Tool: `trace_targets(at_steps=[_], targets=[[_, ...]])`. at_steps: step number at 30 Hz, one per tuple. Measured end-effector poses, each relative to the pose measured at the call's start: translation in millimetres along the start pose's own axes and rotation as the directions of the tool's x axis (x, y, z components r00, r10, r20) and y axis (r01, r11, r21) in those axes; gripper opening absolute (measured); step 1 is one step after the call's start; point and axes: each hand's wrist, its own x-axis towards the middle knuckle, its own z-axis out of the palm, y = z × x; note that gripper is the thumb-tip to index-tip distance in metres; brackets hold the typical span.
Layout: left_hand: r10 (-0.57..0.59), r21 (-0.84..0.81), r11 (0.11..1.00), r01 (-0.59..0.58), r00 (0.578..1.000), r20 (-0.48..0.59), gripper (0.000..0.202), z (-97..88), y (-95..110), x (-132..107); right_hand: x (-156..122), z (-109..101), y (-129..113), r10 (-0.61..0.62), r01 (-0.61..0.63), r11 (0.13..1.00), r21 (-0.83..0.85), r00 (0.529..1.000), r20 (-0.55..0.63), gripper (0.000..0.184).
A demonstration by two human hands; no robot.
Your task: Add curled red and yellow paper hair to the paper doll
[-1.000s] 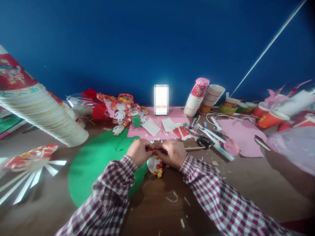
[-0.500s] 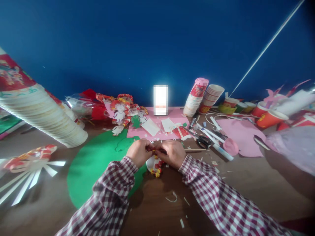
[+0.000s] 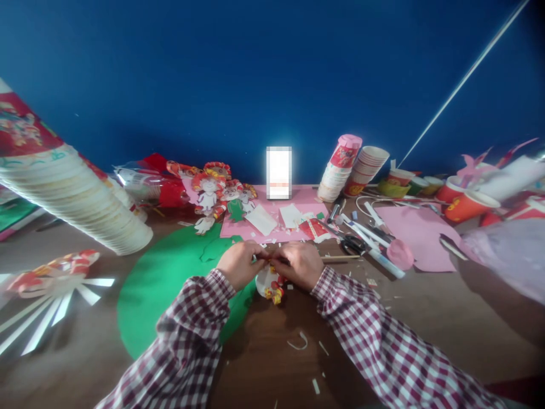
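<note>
My left hand (image 3: 240,263) and my right hand (image 3: 300,263) come together over the brown table (image 3: 272,352), fingers closed in a pinch from both sides. Between them they hold a small paper cutout (image 3: 268,283), white with red and yellow patches along its edge. Its lower part hangs below my fingers, while its top is hidden behind them. Under my left forearm lies a large green paper sheet (image 3: 170,295). Close to the right hand, a thin wooden stick (image 3: 340,258) lies beside black-handled scissors (image 3: 353,245).
Stacked paper cups (image 3: 97,199) lean in at the left, with more cup stacks (image 3: 338,170) at the back. Colourful paper figures (image 3: 208,190) are heaped behind the green sheet. Pink paper (image 3: 417,238), a clear tube (image 3: 387,264), orange cups (image 3: 470,204) and paper scraps (image 3: 315,386) also lie around.
The paper cutout's lower end has swung slightly to the right and up between my hands. Both hands stay pinched on it in almost the same place.
</note>
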Motion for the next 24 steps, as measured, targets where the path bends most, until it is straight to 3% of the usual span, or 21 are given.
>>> trace_targets(at_steps=[11, 17, 24], targets=[[0.162, 0.233, 0.959, -0.16, 0.987, 0.011, 0.023, 1.5, 1.1, 0.4, 0.8, -1.7, 0.8, 0.002, -0.002, 0.998, -0.063, 1.0, -0.002, 0.017], [0.192, 0.255, 0.945, -0.203, 0.979, 0.067, 0.021, -1.8, 1.2, 1.4, -0.1, -1.4, 0.0, -0.008, 0.008, 0.999, -0.053, 1.0, -0.007, 0.016], [0.209, 0.236, 0.949, -0.211, 0.977, 0.036, 0.019, -1.1, -6.4, 2.3, 0.1, -1.7, -0.3, -0.035, 0.035, 0.998, -0.058, 0.999, -0.006, 0.019]])
